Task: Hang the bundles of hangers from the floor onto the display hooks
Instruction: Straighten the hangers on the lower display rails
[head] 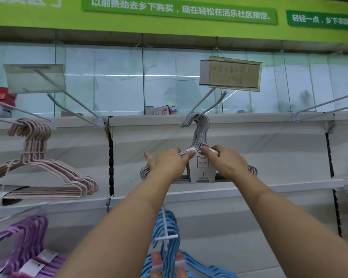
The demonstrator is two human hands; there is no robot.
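Spanning the full width at 12 o'clock, a green banner [179,13] with white characters runs above the white shelving wall [269,153]. At 9 o'clock, a pink hanger bundle [48,167] hangs from a hook. At 7 o'clock sits a purple hanger bundle [26,243]; at 6 o'clock, a blue hanger bundle [169,247] hangs on a lower peg.

At centre, the grey hanger bundle [201,129] has its hook ends over the display hook [215,101], which angles up toward 1 o'clock and carries a price tag holder [230,75] at its outer end. A white paper label [203,169] wraps the middle of the bundle.

The left hand [167,161] closes on the left shoulder of the grey bundle, thumb on top: grip closed on the bundle. The right hand [227,161] closes on the right shoulder in the same way, beside the neck tie. Both forearms reach up from 6 o'clock.
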